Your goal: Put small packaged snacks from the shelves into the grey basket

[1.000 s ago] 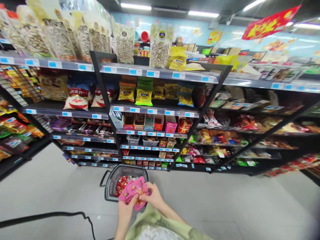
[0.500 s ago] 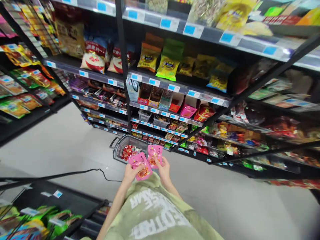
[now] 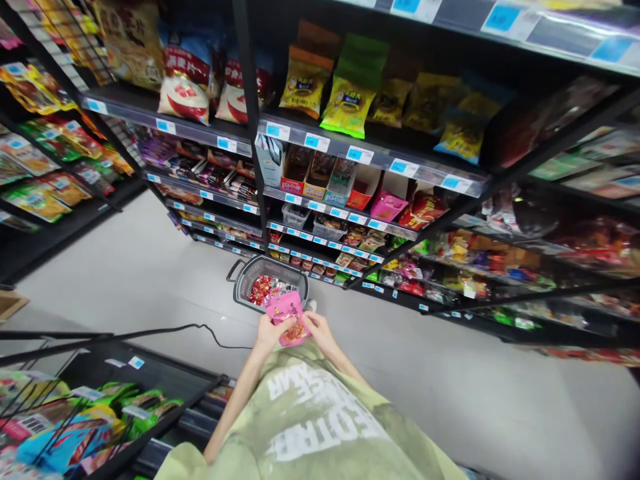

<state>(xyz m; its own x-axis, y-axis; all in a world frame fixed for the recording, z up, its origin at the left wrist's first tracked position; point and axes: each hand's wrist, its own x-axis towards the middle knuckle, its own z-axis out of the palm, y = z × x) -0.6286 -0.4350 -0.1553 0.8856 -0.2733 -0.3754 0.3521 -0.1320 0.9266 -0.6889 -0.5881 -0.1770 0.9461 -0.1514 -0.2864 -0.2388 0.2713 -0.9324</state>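
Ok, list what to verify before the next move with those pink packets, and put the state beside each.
1. Left hand grips the pink packets: ok.
2. Right hand pinches the packets too: ok.
3. Number of packets in the stack: cannot tell.
4. Basket on the floor just ahead, top open: ok.
5. Black cable on the floor to the left, apart from the basket: ok.

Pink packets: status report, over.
Left hand and right hand both gripping pink packets. Basket on floor just beyond. Nothing between them.
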